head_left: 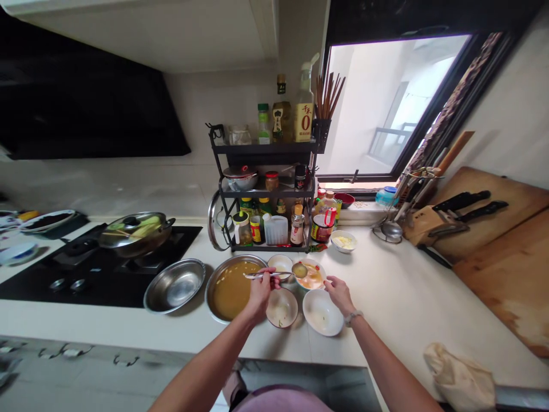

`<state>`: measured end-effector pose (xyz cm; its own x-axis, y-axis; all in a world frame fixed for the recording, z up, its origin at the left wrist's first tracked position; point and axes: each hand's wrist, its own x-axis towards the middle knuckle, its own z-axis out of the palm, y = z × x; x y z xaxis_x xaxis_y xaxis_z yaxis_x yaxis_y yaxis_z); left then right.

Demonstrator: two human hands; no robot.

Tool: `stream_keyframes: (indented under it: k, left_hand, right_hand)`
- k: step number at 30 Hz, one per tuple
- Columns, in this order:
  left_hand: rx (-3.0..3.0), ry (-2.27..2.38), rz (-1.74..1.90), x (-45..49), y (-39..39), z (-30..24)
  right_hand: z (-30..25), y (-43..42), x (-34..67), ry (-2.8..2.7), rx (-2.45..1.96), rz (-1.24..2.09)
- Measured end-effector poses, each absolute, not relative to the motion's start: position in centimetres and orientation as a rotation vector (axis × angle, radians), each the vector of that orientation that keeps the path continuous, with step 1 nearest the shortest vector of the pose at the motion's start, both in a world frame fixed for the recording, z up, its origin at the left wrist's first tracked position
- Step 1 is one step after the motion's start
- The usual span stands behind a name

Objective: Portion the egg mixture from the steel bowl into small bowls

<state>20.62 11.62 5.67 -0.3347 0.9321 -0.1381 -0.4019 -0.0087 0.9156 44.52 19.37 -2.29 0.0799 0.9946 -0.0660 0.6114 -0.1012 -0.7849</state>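
Holding a ladle [278, 274] by its metal handle, my left hand [261, 292] is closed tight around it, and its cup, full of brown liquid, hangs over the sauce bowl [321, 273] on the counter [386, 286]. My right hand [338, 293] sits at that bowl's right rim with the fingers curled; I cannot tell whether they pinch the rim or only rest against it. Just left of the ladle stands a wide pan [207, 293] of brown broth, beside a steel bowl [175, 284]. Two small bowls, one pinkish [282, 308] and one white [322, 313], lie right under my hands. Behind them stands a spice rack [266, 150], and a lidded wok [135, 232] sits on the stove to the left
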Motion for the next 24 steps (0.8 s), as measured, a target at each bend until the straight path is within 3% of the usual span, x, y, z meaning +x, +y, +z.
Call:
stream_keyframes:
  k: [15, 24]
  left_hand:
    - [0.765, 1.398, 1.788, 11.5, 5.5, 7.0]
    - [1.753, 1.834, 1.305, 9.1, 2.3, 6.3]
  right_hand:
    - [-2.1, 19.4, 44.8, -1.643, -1.779, 0.833]
    - [-1.8, 19.1, 44.2, -1.735, -1.829, 0.577]
